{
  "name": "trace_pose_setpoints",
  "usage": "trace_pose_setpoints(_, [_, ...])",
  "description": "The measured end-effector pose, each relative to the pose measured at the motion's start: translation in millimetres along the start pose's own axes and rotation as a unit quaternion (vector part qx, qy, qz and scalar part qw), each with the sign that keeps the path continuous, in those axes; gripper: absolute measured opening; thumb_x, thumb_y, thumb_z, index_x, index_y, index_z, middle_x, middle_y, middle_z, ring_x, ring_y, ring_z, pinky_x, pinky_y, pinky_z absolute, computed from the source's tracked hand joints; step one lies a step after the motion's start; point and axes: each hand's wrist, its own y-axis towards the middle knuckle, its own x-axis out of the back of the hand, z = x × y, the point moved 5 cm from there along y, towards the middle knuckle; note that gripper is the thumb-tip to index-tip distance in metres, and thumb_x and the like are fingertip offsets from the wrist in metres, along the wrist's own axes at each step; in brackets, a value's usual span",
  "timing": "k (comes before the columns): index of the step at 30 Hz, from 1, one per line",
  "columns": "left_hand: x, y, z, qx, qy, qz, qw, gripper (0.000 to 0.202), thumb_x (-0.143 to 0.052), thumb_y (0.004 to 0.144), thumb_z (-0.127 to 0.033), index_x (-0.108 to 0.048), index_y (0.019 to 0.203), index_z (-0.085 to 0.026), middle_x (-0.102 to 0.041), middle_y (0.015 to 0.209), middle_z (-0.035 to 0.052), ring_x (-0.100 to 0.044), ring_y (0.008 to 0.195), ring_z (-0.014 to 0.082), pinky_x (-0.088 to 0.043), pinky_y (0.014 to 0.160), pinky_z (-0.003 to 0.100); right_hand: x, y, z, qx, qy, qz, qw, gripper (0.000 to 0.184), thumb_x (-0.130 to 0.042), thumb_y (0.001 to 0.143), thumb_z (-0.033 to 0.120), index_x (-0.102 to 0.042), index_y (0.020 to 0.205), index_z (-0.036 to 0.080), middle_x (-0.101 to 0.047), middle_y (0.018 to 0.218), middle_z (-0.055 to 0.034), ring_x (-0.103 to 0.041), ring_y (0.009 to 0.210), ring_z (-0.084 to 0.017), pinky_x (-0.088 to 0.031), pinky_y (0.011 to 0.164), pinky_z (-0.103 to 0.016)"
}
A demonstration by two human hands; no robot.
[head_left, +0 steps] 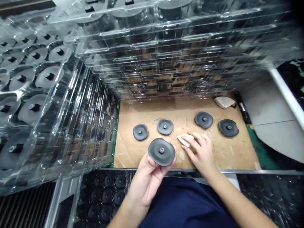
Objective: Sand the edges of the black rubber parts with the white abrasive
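Observation:
My left hand (pixel 152 175) grips a dark grey rounded disc (pixel 155 158) by its edge. The disc's face with the small central stud is turned up toward me, above the cardboard's front edge. To its right, my right hand (pixel 201 150) pinches a small white pad with a pointed end (pixel 186 140), low over the cardboard. Two similar discs lie behind my left hand, a left one (pixel 140 132) and one beside it (pixel 165 126). Two more rest beyond my right hand, a nearer one (pixel 204 119) and one farther right (pixel 228 127).
Brown cardboard (pixel 133 155) covers the work surface. Tall stacks of clear plastic trays stand behind it (pixel 171 60) and on the left (pixel 90 104), holding discs. Another white pad (pixel 224 102) and a black cylindrical object (pixel 242 109) lie at the back right. A disc-filled tray (pixel 102 196) sits below the front edge.

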Motion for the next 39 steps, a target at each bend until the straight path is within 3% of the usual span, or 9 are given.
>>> trace_pose_setpoints(4, [-0.8, 1.3, -6.0, -0.059, -0.001, -0.026, 0.998, 0.052, -0.077, 0.064, -0.026, -0.062, 0.114, -0.023, -0.066, 0.119, 0.0078, -0.06, 0.111, 0.0253, -0.052, 0.092, 0.035, 12.6, 18.6, 16.3, 0.026, 0.045, 0.007, 0.999, 0.022, -0.055, 0.087, 0.027, -0.067, 0.105, 0.024, -0.063, 0.104, -0.0076, -0.054, 0.099, -0.024, -0.044, 0.087, -0.045])
trace_pose_setpoints(7, [-3.0, 1.6, -9.4, -0.1, 0.001, -0.019, 0.995, 0.053, -0.078, 0.062, -0.024, -0.063, 0.113, -0.026, -0.065, 0.121, 0.006, -0.057, 0.115, 0.0243, -0.051, 0.093, 0.033, 31.3, 25.1, 52.6, 0.05, 0.096, 0.023, 0.994, 0.026, -0.052, 0.089, 0.026, -0.063, 0.113, 0.026, -0.059, 0.108, -0.0055, -0.054, 0.102, -0.02, -0.046, 0.087, -0.037])
trace_pose_setpoints(10, [-5.7, 0.9, -9.0, -0.127, 0.015, -0.01, 0.992, 0.055, -0.078, 0.062, -0.025, -0.062, 0.114, -0.026, -0.066, 0.118, 0.0061, -0.06, 0.111, 0.0218, -0.051, 0.09, 0.027, 48.9, 20.1, 94.8, 0.115, 0.119, 0.009, 0.986, 0.028, -0.053, 0.087, 0.019, -0.063, 0.114, 0.022, -0.052, 0.113, -0.0082, -0.048, 0.105, -0.021, -0.043, 0.088, -0.036])
trace_pose_setpoints(13, [-9.0, -0.3, -5.0, -0.132, 0.027, -0.009, 0.991, 0.056, -0.079, 0.06, -0.027, -0.063, 0.113, -0.028, -0.067, 0.116, 0.0051, -0.063, 0.105, 0.0189, -0.052, 0.087, 0.023, 55.8, 11.9, 116.3, 0.157, 0.105, -0.003, 0.982, 0.029, -0.054, 0.084, 0.01, -0.066, 0.109, 0.018, -0.049, 0.111, -0.0098, -0.046, 0.102, -0.022, -0.042, 0.087, -0.037])
trace_pose_setpoints(17, [-14.0, -1.6, -1.5, -0.133, 0.025, -0.001, 0.991, 0.047, -0.079, 0.061, -0.026, -0.067, 0.106, -0.028, -0.071, 0.11, 0.0026, -0.064, 0.103, 0.0173, -0.051, 0.089, 0.022, 57.0, 9.0, 115.8, 0.156, 0.075, -0.012, 0.985, 0.027, -0.057, 0.082, 0.01, -0.067, 0.106, 0.018, -0.048, 0.108, -0.0099, -0.046, 0.1, -0.022, -0.043, 0.083, -0.036])
trace_pose_setpoints(22, [-16.3, -3.0, -3.0, -0.142, 0.041, -0.006, 0.989, 0.048, -0.08, 0.059, -0.014, -0.068, 0.103, -0.029, -0.072, 0.107, -0.0009, -0.064, 0.102, 0.0154, -0.051, 0.087, 0.018, 59.6, 14.4, 114.7, 0.159, 0.071, -0.026, 0.984, 0.026, -0.057, 0.082, 0.01, -0.067, 0.104, 0.018, -0.05, 0.104, -0.0087, -0.048, 0.095, -0.021, -0.045, 0.081, -0.035])
trace_pose_setpoints(32, [-11.8, -3.0, 1.4, -0.103, 0.059, -0.013, 0.993, 0.054, -0.078, 0.063, -0.025, -0.062, 0.115, -0.026, -0.067, 0.116, 0.0056, -0.062, 0.107, 0.0212, -0.051, 0.091, 0.026, 63.6, 11.6, 112.9, 0.156, 0.131, -0.034, 0.978, 0.025, -0.055, 0.082, 0.008, -0.07, 0.099, 0.017, -0.055, 0.105, -0.0103, -0.051, 0.098, -0.021, -0.047, 0.081, -0.036])
trace_pose_setpoints(35, [-12.2, -4.2, 1.5, -0.064, 0.051, -0.007, 0.997, 0.052, -0.077, 0.064, -0.028, -0.063, 0.115, -0.025, -0.069, 0.112, 0.0061, -0.063, 0.103, 0.02, -0.053, 0.087, 0.026, 65.8, 30.4, 99.6, 0.169, 0.13, 0.004, 0.977, 0.025, -0.056, 0.082, 0.012, -0.069, 0.101, 0.021, -0.057, 0.104, -0.0081, -0.053, 0.098, -0.02, -0.048, 0.083, -0.038])
trace_pose_setpoints(39, [-15.1, -9.1, -0.9, -0.005, 0.03, 0.004, 1.0, 0.043, -0.073, 0.069, -0.028, -0.065, 0.111, -0.026, -0.072, 0.106, 0.0041, -0.067, 0.093, 0.0167, -0.056, 0.082, 0.026, 73.4, 51.9, 91.8, 0.258, 0.161, 0.1, 0.947, 0.026, -0.055, 0.084, 0.014, -0.069, 0.103, 0.025, -0.056, 0.113, -0.0072, -0.052, 0.103, -0.021, -0.047, 0.086, -0.039])
